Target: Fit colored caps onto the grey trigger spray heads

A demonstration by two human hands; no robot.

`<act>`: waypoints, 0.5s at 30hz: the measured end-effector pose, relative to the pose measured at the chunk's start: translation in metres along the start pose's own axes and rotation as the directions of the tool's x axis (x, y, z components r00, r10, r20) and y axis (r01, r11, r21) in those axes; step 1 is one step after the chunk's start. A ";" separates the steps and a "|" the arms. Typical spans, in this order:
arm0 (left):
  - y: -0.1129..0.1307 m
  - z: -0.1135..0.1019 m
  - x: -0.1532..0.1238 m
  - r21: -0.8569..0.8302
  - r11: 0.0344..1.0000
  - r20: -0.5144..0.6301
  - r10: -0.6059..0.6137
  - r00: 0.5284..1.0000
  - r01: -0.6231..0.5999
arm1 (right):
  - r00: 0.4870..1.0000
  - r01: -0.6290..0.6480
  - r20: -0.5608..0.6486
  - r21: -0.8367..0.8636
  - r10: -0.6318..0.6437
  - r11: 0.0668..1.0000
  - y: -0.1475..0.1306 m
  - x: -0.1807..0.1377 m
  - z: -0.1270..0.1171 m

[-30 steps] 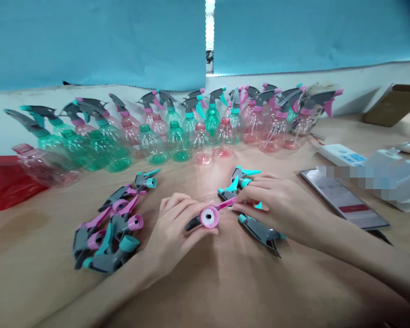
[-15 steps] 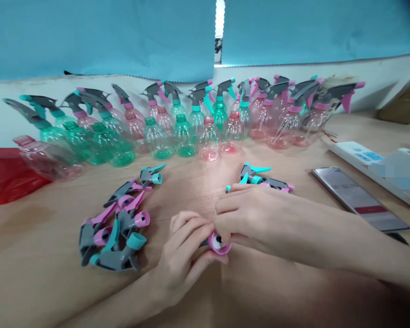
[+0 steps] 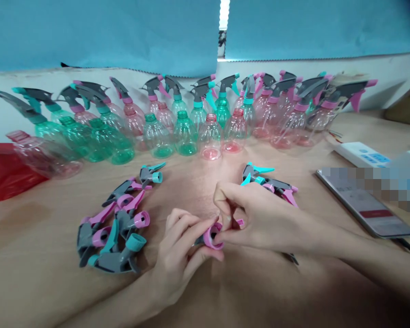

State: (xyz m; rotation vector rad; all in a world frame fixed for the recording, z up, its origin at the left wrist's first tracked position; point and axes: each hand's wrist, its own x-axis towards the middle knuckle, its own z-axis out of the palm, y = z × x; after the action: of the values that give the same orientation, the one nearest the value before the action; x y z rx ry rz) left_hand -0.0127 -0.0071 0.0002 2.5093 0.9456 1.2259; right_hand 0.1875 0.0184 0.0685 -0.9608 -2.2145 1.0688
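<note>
My left hand (image 3: 179,255) is wrapped round a grey spray trigger head with a pink screw cap (image 3: 210,237), held just above the wooden table (image 3: 225,296). My right hand (image 3: 256,216) pinches at the open mouth of that pink cap with thumb and forefinger; what sits between the fingertips is too small to make out. A heap of loose grey trigger heads with pink and teal caps (image 3: 118,232) lies to the left of my left hand. A smaller group of trigger heads (image 3: 269,182) lies just behind my right hand.
A long row of clear pink and green spray bottles (image 3: 184,127), some capped and some open-necked, lines the back of the table. A red plastic bag (image 3: 7,173) lies at far left. A phone (image 3: 365,205) and a white power strip (image 3: 362,155) lie at right.
My left hand drew the pink-capped trigger head nearer to me. My right hand left the group of heads behind it and closed its fingertips on the cap's mouth.
</note>
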 end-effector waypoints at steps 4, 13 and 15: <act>-0.002 -0.004 0.002 0.084 0.996 0.020 -0.024 1.000 0.022 | 0.990 -0.095 -0.084 0.166 0.110 0.982 0.002 0.001 0.010; -0.007 -0.007 0.007 0.231 0.973 -0.012 -0.017 1.000 0.019 | 0.967 -0.079 -0.233 0.099 0.100 0.992 0.003 -0.001 0.025; -0.008 -0.008 0.009 0.248 0.968 -0.024 -0.023 0.999 0.029 | 0.964 -0.014 -0.267 -0.001 0.013 1.000 0.002 -0.002 0.026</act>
State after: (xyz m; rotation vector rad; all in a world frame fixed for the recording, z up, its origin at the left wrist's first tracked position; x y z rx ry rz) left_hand -0.0180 0.0039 0.0074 2.6651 1.2018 1.1942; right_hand 0.1718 0.0055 0.0521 -1.0559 -1.9922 0.8844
